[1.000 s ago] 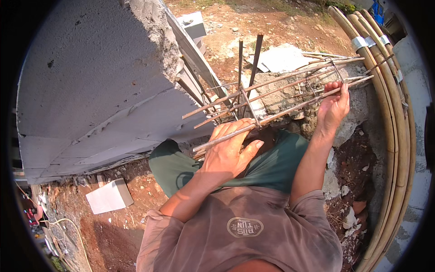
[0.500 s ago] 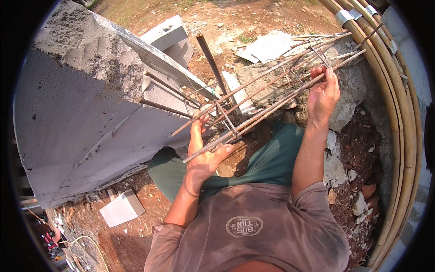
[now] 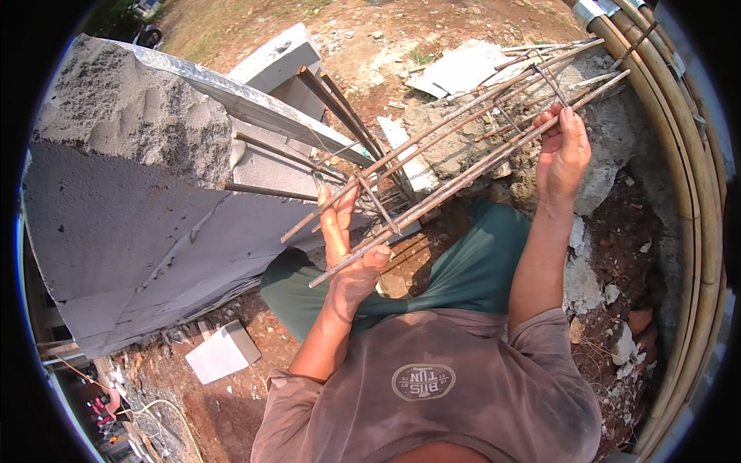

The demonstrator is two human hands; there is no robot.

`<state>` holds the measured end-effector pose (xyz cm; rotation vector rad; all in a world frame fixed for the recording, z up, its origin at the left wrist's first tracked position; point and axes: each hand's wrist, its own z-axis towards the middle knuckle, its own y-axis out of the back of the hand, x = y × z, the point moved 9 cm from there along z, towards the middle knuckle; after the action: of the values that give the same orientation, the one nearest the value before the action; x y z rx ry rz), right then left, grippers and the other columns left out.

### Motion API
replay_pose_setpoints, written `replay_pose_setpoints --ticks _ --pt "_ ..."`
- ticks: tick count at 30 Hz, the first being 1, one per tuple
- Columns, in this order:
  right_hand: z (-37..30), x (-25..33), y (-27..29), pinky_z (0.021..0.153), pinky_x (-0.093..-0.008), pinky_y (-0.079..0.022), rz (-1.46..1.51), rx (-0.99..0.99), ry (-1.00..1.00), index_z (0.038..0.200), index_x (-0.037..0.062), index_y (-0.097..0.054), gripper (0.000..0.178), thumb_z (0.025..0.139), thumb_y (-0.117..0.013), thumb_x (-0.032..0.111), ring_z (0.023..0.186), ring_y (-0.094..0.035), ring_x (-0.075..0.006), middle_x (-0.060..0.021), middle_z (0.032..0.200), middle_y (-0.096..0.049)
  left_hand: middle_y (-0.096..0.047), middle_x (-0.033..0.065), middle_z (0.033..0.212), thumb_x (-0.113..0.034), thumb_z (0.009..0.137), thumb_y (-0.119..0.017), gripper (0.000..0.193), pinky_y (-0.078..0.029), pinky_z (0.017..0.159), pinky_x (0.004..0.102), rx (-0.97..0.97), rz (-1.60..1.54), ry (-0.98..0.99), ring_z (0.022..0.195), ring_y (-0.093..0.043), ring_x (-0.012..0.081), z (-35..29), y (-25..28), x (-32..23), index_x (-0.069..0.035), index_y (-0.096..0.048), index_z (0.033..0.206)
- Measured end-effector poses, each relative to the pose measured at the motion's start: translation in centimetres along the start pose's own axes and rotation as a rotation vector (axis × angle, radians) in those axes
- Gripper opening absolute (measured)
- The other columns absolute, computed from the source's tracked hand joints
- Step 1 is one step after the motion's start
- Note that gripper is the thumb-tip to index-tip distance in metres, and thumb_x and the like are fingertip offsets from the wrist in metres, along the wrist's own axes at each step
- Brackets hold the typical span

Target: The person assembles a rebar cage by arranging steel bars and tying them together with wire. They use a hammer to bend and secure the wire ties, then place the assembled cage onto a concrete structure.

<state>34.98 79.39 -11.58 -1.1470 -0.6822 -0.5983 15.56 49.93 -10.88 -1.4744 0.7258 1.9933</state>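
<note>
A long rebar cage (image 3: pixel 463 181) of rusty steel bars tied with bent stirrups slants from lower left to upper right in front of me, held in both hands. My left hand (image 3: pixel 353 279) carries its near end, the thumb in front of the lowest bar and the fingers reaching up behind the bars, beside a square stirrup (image 3: pixel 377 205). My right hand (image 3: pixel 563 158) pinches the lower bar toward the far end, close to another stirrup (image 3: pixel 550 85). The cage's left part overlaps upright steel bars (image 3: pixel 337 108); whether they touch I cannot tell.
A grey block wall (image 3: pixel 131 224) with rough mortar on top stands at left, steel bars (image 3: pixel 274 147) jutting from it. Bamboo poles (image 3: pixel 687 208) curve along the right. Broken concrete (image 3: pixel 455 147) lies beyond the cage, and a pale block piece (image 3: pixel 222 353) on the soil at lower left.
My right hand and the cage's far end have shifted slightly right. The view has turned a little; both hands keep hold of the cage.
</note>
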Motion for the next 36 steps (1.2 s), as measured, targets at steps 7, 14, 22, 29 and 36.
replay_pose_setpoints --ticks 7,14,22,29,36 --pt "-0.2 0.1 0.1 0.082 -0.0321 -0.048 -0.026 -0.012 -0.016 0.099 -0.0010 -0.057 0.018 0.092 -0.058 0.016 0.084 -0.058 -0.0166 -0.0088 0.095 -0.060 -0.038 0.0216 0.136 -0.055 0.071 -0.074 0.119 -0.026 0.108 0.0411 0.002 0.059 -0.038 0.128 -0.038 0.0303 0.3 -0.2 0.1 0.002 -0.002 0.145" --pt "-0.4 0.0 0.1 0.083 -0.0325 -0.048 -0.037 -0.021 -0.034 0.099 -0.0008 -0.057 0.018 0.092 -0.058 0.016 0.085 -0.059 -0.0177 -0.0084 0.095 -0.060 -0.041 0.0199 0.133 -0.059 0.071 -0.072 0.119 -0.031 0.104 0.0382 -0.014 0.104 -0.071 0.125 -0.041 0.0268 0.3 -0.1 -0.1 0.003 -0.004 0.145" --pt "-0.4 0.0 0.1 0.082 -0.0314 -0.047 -0.091 0.004 -0.022 0.100 -0.0016 -0.058 0.021 0.094 -0.054 0.019 0.084 -0.060 -0.0172 -0.0082 0.092 -0.062 -0.042 0.0195 0.132 -0.061 0.070 -0.071 0.120 -0.032 0.103 0.0383 -0.049 0.130 -0.107 0.124 -0.042 0.0269 0.6 -0.1 0.2 0.003 -0.004 0.145" --pt "-1.1 0.5 -0.3 0.088 -0.0337 -0.046 -0.270 0.041 0.026 0.108 -0.0036 -0.058 0.028 0.097 -0.049 0.020 0.091 -0.061 -0.0195 -0.0107 0.097 -0.063 -0.029 0.0269 0.142 -0.057 0.056 -0.082 0.136 -0.019 0.112 0.0430 -0.058 0.062 -0.009 0.134 -0.031 0.0354 0.5 -0.7 1.3 -0.005 0.006 0.146" --pt "-1.5 1.0 -0.6 0.091 -0.0332 -0.045 -0.326 0.037 0.035 0.113 -0.0035 -0.055 0.029 0.097 -0.048 0.020 0.095 -0.060 -0.0171 -0.0091 0.101 -0.063 -0.038 0.0243 0.134 -0.054 0.061 -0.082 0.128 -0.024 0.109 0.0450 -0.063 0.096 -0.154 0.127 -0.038 0.0319 1.0 -0.8 1.4 -0.004 0.001 0.147"
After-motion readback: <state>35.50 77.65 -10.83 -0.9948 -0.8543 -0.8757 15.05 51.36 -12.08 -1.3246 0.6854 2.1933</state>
